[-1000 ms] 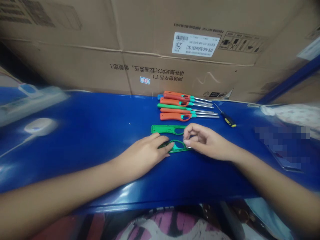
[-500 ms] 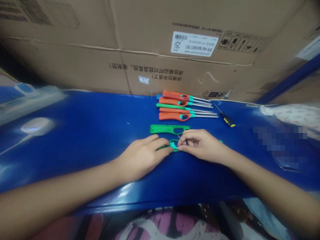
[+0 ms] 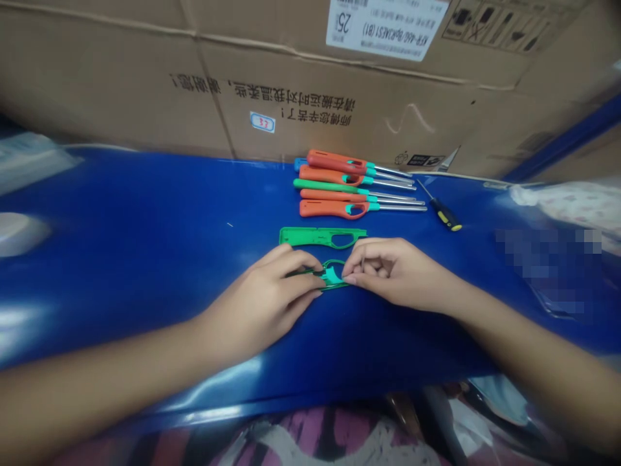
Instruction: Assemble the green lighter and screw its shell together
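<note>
While pinched in both hands' fingers (image 3: 353,277), a green lighter shell (image 3: 332,276), long axis left-right.

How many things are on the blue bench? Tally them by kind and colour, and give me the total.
Orange-handled utility lighters: 4
Green-handled utility lighter: 1
Green plastic lighter shell pieces: 2
Yellow-and-black screwdriver: 1
Total: 8, leaving out a blue handle end mostly hidden behind the row
</note>
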Available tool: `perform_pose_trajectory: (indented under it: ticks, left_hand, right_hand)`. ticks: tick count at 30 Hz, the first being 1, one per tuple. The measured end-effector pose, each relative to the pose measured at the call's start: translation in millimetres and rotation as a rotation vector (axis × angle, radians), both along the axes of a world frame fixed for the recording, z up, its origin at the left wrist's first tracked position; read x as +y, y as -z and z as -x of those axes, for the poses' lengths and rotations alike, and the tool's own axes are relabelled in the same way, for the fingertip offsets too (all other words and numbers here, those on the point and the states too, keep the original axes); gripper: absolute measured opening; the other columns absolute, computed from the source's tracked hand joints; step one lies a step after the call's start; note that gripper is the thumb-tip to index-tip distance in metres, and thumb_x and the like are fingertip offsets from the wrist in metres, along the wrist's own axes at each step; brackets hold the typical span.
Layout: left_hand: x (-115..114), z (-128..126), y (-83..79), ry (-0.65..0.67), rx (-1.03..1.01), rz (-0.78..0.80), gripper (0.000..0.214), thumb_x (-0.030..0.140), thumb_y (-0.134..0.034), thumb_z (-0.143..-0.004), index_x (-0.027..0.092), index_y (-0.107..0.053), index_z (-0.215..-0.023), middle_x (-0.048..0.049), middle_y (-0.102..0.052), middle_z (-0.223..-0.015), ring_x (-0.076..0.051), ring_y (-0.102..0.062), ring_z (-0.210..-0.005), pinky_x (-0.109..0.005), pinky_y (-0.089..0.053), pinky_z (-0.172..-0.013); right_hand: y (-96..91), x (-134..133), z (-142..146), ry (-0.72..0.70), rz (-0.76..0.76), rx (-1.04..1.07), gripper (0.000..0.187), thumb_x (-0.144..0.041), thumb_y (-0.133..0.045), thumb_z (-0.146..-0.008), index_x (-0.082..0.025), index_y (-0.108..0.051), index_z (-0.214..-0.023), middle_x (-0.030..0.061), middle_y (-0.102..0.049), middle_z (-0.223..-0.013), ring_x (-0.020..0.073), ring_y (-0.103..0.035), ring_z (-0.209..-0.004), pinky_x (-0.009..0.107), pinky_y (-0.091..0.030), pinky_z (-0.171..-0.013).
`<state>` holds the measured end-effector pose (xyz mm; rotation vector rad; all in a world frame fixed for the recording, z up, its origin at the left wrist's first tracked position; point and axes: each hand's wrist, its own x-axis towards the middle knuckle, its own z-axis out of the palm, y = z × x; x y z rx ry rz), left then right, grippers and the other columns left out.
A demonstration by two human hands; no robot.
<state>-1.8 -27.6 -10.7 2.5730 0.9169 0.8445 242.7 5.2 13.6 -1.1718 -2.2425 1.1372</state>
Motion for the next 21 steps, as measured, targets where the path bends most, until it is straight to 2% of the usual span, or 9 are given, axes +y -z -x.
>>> perform_pose_trajectory:
  ticks: [5, 10, 13, 16, 21]
  left_hand:
    - [1.5, 2.0, -0.1, 0.001, 0.064, -0.036, 0.017, 0.019, -0.057, -0.098, 0.019, -0.073, -0.101, -0.0070, -0.067, -0.111, -0.021, -0.059, -0.098, -0.034, -0.051, -0.086]
    - [-0.2, 5.5, -4.6, 0.030, 0.221, -0.224, 0.020, 0.019, -0.054, -0.099, 0.016, -0.070, -0.110, -0.0054, -0.073, -0.109, -0.023, -0.064, -0.093, -0.036, -0.056, -0.078]
    - [-2.7, 6.4, -8.0, 0.052, 0.337, -0.299, 0.022, 0.015, -0.052, -0.097, 0.012, -0.069, -0.112, -0.0080, -0.074, -0.109, -0.026, -0.066, -0.093, -0.036, -0.058, -0.073]
    - [-5.0, 6.3, -10.5, 0.035, 0.373, -0.316, 0.023, 0.014, -0.052, -0.096, 0.010, -0.068, -0.113, -0.0101, -0.073, -0.115, -0.026, -0.067, -0.094, -0.036, -0.059, -0.074]
    - [-6.4, 5.9, -11.2, 0.039, 0.384, -0.290, 0.031, 0.010, -0.050, -0.094, 0.012, -0.064, -0.122, -0.0074, -0.068, -0.131, -0.025, -0.065, -0.099, -0.036, -0.060, -0.079]
  right_hand:
    - [1.1, 1.0, 1.4, -0.004, -0.080, 0.017, 0.009, -0.020, -0.066, -0.087, -0.015, -0.071, -0.080, -0.0010, -0.055, -0.077, 0.0039, -0.042, -0.054, 0.021, -0.034, -0.049]
    - [3.9, 2.3, 1.2, -0.007, -0.137, 0.037, 0.008, -0.020, -0.069, -0.086, -0.014, -0.071, -0.081, -0.0003, -0.057, -0.079, 0.0033, -0.042, -0.054, 0.020, -0.035, -0.050]
    - [4.6, 2.6, 1.4, -0.005, -0.160, 0.040, 0.008, -0.021, -0.071, -0.085, -0.014, -0.070, -0.080, -0.0006, -0.056, -0.079, 0.0028, -0.041, -0.052, 0.020, -0.036, -0.050]
    - [4.8, 2.5, 1.7, -0.001, -0.177, 0.032, 0.010, -0.023, -0.071, -0.085, -0.014, -0.070, -0.080, -0.0004, -0.056, -0.079, 0.0031, -0.042, -0.053, 0.020, -0.037, -0.050]
    - [6.3, 2.8, 1.3, 0.003, -0.186, 0.023, 0.011, -0.025, -0.071, -0.085, -0.015, -0.071, -0.080, 0.0003, -0.057, -0.079, 0.0042, -0.042, -0.054, 0.020, -0.036, -0.050]
